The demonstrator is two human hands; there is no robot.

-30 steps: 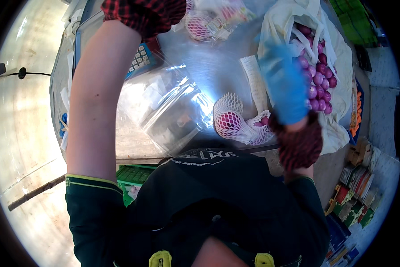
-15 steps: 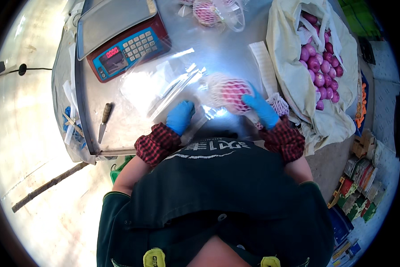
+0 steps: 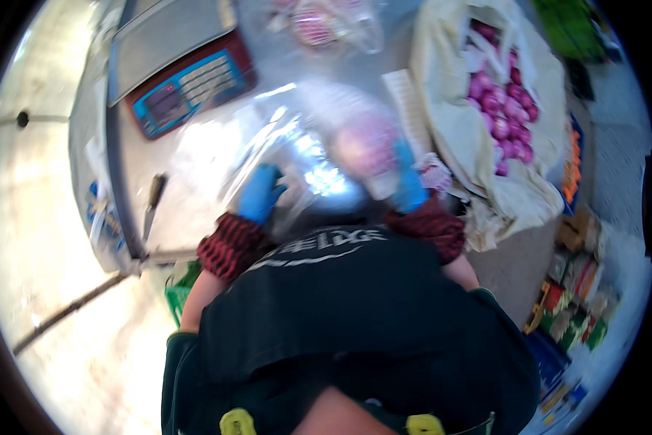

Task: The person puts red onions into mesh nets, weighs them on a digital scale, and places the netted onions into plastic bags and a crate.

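A bundle of pinkish-purple round produce point(image 3: 369, 146), apparently red onions in a white net sleeve, lies on the metal table in front of me, smeared by motion. My right hand point(image 3: 411, 185), blue-gloved, is against its right side; blur hides how the fingers are placed. My left hand point(image 3: 259, 196), also blue-gloved, has bent fingers at the edge of a shiny clear plastic bag point(image 3: 286, 138) and seems to grip it. The plastic spreads from there toward the bundle.
A red and blue weighing scale point(image 3: 188, 87) stands at the far left. A knife point(image 3: 154, 196) lies near the table's left edge. More netted produce point(image 3: 315, 25) sits at the far side. On the right, an opened pale cloth sack point(image 3: 442, 101) holds many loose red onions point(image 3: 511, 109).
My head view has shifted slightly, sliding the scene left. My left hand has loosened from a tighter curl. My right hand has turned, its fingers now pointing more away from me.
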